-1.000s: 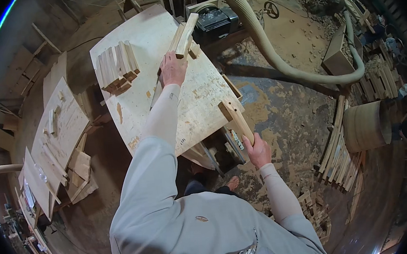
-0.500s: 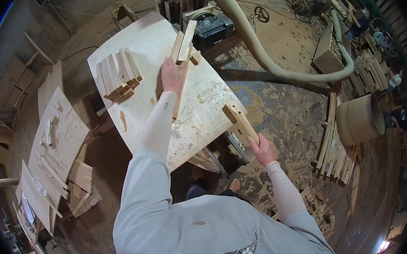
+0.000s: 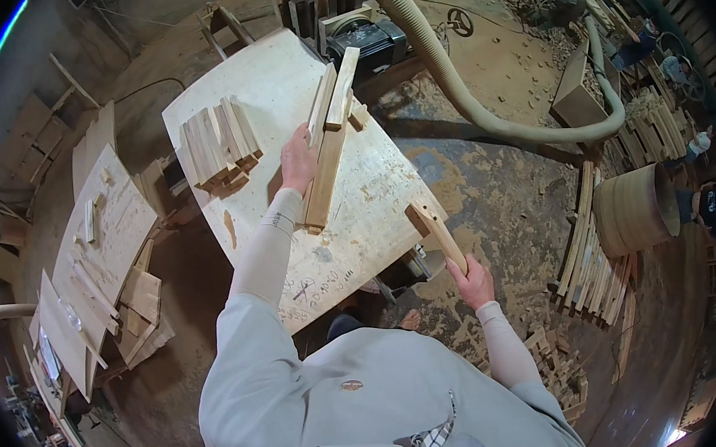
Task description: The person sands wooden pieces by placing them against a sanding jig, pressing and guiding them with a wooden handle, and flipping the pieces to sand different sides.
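Observation:
On the pale plywood table (image 3: 381, 196), a long wooden strip (image 3: 326, 184) lies pointing away from me. A shorter wooden block (image 3: 343, 88) rests over its far part, and a thin strip (image 3: 322, 90) runs along its left side. My left hand (image 3: 298, 162) is closed at the left of these pieces, its fingertips on the thin strip; part of the grip is hidden. Off the table's near right corner, my right hand (image 3: 472, 285) grips the near end of a wooden bar (image 3: 441, 237). A short block sits across the bar's far end, beside the table edge.
A pile of short wood pieces (image 3: 219, 142) sits on the table's left. Beyond the table stand a motor (image 3: 368, 48) and a thick ribbed hose (image 3: 449, 96). A round drum (image 3: 634, 209) and stacked strips (image 3: 591, 258) are at right; another board table (image 3: 103, 229) is at left.
My left hand has slid nearer to me along the strips, and more of the long strip shows. My right hand has moved slightly right and nearer, still holding the bar. The view has shifted slightly.

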`<state>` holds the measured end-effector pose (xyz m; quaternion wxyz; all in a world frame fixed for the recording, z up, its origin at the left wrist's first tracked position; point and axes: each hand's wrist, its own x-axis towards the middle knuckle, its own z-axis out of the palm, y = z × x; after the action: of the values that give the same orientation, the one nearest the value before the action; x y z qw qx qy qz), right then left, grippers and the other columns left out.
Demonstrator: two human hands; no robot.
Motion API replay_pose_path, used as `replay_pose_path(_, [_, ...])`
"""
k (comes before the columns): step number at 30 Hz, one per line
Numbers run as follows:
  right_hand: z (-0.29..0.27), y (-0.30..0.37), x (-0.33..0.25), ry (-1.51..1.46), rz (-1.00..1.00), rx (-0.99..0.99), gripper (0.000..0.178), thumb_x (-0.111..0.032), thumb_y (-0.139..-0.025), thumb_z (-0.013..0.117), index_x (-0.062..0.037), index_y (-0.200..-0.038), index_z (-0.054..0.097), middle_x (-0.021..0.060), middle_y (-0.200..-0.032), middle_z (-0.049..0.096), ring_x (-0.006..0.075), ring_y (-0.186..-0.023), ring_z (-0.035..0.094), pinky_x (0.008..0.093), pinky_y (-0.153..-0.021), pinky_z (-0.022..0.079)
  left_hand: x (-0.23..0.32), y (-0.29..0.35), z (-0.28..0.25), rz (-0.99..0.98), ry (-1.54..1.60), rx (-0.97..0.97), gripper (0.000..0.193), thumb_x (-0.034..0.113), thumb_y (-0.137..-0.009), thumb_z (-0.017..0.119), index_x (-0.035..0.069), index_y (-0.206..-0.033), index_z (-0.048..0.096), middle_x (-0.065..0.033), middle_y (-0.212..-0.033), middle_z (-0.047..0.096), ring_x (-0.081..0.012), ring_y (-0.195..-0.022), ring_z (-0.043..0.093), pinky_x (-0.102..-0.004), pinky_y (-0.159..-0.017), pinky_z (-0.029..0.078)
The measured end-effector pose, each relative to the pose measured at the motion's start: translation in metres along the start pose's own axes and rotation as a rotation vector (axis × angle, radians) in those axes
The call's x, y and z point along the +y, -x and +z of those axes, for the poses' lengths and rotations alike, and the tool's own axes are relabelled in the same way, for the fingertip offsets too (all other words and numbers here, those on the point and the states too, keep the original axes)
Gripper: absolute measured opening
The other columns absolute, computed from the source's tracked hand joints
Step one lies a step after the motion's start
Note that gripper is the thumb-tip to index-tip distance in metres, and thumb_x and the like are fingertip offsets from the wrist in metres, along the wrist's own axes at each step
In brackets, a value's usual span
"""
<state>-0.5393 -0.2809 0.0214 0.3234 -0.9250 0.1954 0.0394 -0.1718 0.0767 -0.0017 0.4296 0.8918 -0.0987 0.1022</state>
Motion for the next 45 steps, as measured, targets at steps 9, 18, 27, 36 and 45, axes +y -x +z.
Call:
replay_pose_path(9, [-0.016, 0.001, -0.009, 0.017, 0.053, -0.060, 0.049, -0.054, -0.107, 0.071, -0.0056, -0.107, 0.070, 0.0252, -0.091, 0.077, 0.0505, -0.088, 0.075, 0.0583, -0.075, 0.057, 0.016, -0.001, -0.008, 0.114, -0.166, -0.031, 0.049, 0.015, -0.110, 0.065, -0.002, -0.155, 0.060, -0.0281, -0.142, 0.072, -0.0491, -0.128, 0.070, -0.0537, -0.109, 0.057])
replay_pose_path(18, [-0.014, -0.001, -0.016, 0.072, 0.026, -0.019, 0.051, -0.054, -0.107, 0.071, -0.0035, -0.101, 0.067, 0.0267, -0.085, 0.074, 0.0520, -0.082, 0.073, 0.0593, -0.071, 0.054, -0.018, 0.014, -0.011, 0.088, -0.178, -0.282, 0.059, 0.028, -0.119, 0.048, -0.001, -0.171, 0.042, -0.0266, -0.177, 0.043, -0.0393, -0.170, 0.032, -0.0546, -0.142, 0.013])
replay_pose_path(27, [-0.002, 0.000, -0.008, 0.105, 0.016, -0.023, 0.052, -0.055, -0.107, 0.070, -0.0043, -0.098, 0.063, 0.0287, -0.083, 0.073, 0.0541, -0.079, 0.073, 0.0616, -0.069, 0.056, -0.020, -0.004, 0.003, 0.112, -0.218, -0.266, 0.055, 0.022, -0.120, 0.044, -0.001, -0.169, 0.044, -0.0266, -0.176, 0.043, -0.0412, -0.169, 0.033, -0.0575, -0.140, 0.018])
replay_pose_path(36, [0.006, -0.003, -0.001, 0.084, -0.029, -0.009, 0.050, -0.054, -0.108, 0.068, -0.0048, -0.101, 0.064, 0.0295, -0.084, 0.074, 0.0536, -0.083, 0.074, 0.0621, -0.072, 0.057, -0.020, -0.003, 0.008, 0.135, -0.229, -0.213, 0.051, 0.019, -0.118, 0.048, 0.000, -0.166, 0.048, -0.0258, -0.173, 0.047, -0.0407, -0.166, 0.037, -0.0571, -0.140, 0.020])
replay_pose_path(45, [0.022, -0.008, 0.016, 0.083, -0.023, -0.012, 0.055, -0.058, -0.109, 0.065, -0.0031, -0.103, 0.065, 0.0321, -0.090, 0.075, 0.0567, -0.087, 0.072, 0.0655, -0.076, 0.055, -0.022, -0.004, 0.010, 0.170, -0.265, -0.161, 0.052, 0.022, -0.119, 0.047, 0.003, -0.167, 0.050, -0.0242, -0.174, 0.048, -0.0396, -0.166, 0.039, -0.0554, -0.139, 0.023])
